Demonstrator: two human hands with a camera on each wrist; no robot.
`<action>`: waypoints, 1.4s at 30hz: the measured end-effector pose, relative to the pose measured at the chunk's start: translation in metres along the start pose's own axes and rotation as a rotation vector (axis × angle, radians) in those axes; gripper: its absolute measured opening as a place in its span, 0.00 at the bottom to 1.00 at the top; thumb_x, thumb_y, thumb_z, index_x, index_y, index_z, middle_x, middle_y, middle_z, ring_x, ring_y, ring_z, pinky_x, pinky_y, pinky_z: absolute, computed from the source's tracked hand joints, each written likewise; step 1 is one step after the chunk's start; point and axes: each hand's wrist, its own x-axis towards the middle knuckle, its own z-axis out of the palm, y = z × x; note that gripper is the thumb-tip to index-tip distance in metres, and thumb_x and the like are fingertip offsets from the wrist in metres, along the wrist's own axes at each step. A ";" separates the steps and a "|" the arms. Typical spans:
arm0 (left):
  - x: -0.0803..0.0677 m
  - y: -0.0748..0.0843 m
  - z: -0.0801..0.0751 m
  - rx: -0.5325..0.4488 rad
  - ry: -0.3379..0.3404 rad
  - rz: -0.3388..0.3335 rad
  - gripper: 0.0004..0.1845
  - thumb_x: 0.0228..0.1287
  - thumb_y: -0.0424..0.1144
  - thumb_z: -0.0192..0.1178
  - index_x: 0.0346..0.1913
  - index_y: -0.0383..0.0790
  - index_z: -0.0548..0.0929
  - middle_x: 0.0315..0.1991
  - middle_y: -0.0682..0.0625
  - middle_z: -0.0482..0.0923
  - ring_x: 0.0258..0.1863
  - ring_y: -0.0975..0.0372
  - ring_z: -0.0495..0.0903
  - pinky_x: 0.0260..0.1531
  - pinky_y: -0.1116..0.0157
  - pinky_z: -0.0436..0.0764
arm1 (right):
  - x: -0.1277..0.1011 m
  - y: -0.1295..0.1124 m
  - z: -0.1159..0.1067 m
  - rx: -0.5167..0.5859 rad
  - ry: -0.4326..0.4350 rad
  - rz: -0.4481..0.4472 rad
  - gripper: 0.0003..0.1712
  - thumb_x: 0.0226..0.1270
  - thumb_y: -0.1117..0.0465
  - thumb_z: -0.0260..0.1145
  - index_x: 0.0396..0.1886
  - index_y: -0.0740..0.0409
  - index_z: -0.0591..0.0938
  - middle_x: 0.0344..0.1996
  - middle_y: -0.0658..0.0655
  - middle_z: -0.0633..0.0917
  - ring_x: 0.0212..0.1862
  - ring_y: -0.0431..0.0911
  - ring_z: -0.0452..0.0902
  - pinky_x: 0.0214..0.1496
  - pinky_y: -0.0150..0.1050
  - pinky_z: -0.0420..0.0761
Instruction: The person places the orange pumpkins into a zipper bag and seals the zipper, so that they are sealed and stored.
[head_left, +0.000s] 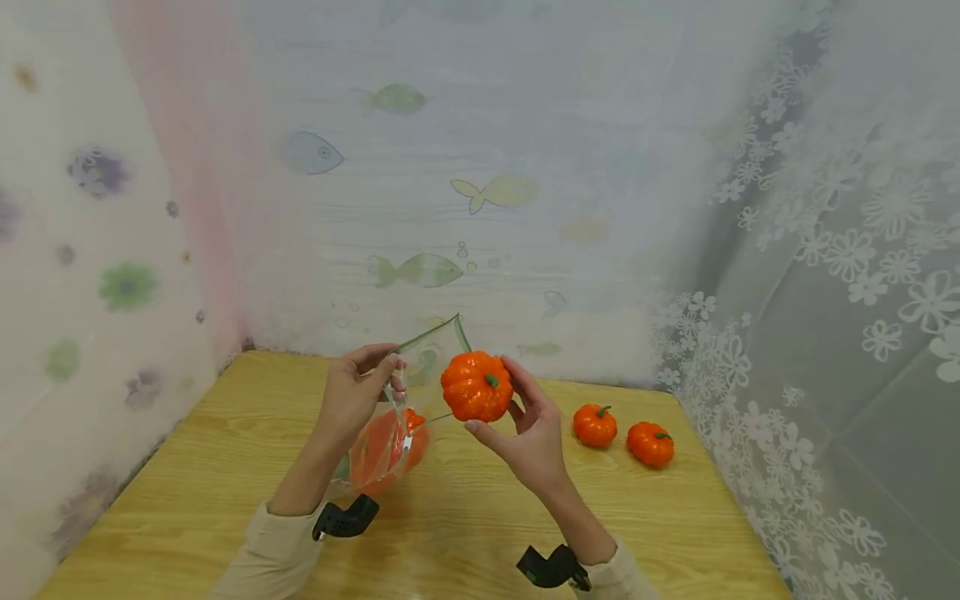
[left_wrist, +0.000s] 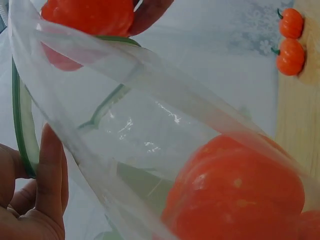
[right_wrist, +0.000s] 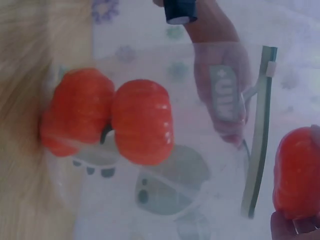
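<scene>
My left hand [head_left: 352, 396] holds a clear plastic zip bag [right_wrist: 220, 170] by its mouth, where a green zip strip [right_wrist: 259, 135] runs along the edge. A green printed pattern and several orange toy pumpkins [right_wrist: 142, 122] show through the film in the right wrist view. The bag's filled end hangs low over the wooden table. Between thumb and fingers, my right hand [head_left: 538, 437] grips another small toy pumpkin [head_left: 477, 386], shiny orange with a green stem. This pumpkin is right at the spread bag mouth, and overlaps the bag's edge in the head view.
Two more small pumpkins [head_left: 595, 426] sit near each other on the right side of the wooden table [head_left: 480, 533]. Behind the table hangs a pale curtain [head_left: 600, 167] printed with fish. Patterned sheets [head_left: 847, 375] close in both sides.
</scene>
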 end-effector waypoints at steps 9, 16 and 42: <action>0.003 0.000 0.002 -0.014 -0.025 -0.003 0.16 0.78 0.35 0.55 0.61 0.29 0.79 0.38 0.53 0.83 0.24 0.64 0.82 0.31 0.67 0.88 | 0.019 -0.008 0.023 -0.081 -0.090 0.140 0.47 0.55 0.72 0.78 0.74 0.59 0.69 0.69 0.57 0.73 0.69 0.51 0.70 0.66 0.39 0.78; 0.002 0.003 0.003 0.026 -0.037 -0.003 0.16 0.78 0.34 0.55 0.61 0.27 0.79 0.39 0.51 0.82 0.23 0.65 0.82 0.31 0.69 0.87 | 0.026 -0.007 0.032 -0.176 -0.120 0.199 0.46 0.56 0.69 0.78 0.75 0.56 0.69 0.67 0.56 0.73 0.68 0.52 0.71 0.65 0.48 0.81; 0.011 0.002 0.000 0.050 -0.072 0.012 0.15 0.79 0.34 0.53 0.60 0.27 0.79 0.41 0.42 0.81 0.22 0.65 0.81 0.30 0.69 0.87 | 0.048 0.004 0.041 -0.458 -0.139 0.313 0.48 0.56 0.57 0.81 0.72 0.66 0.68 0.64 0.61 0.75 0.62 0.54 0.73 0.56 0.48 0.86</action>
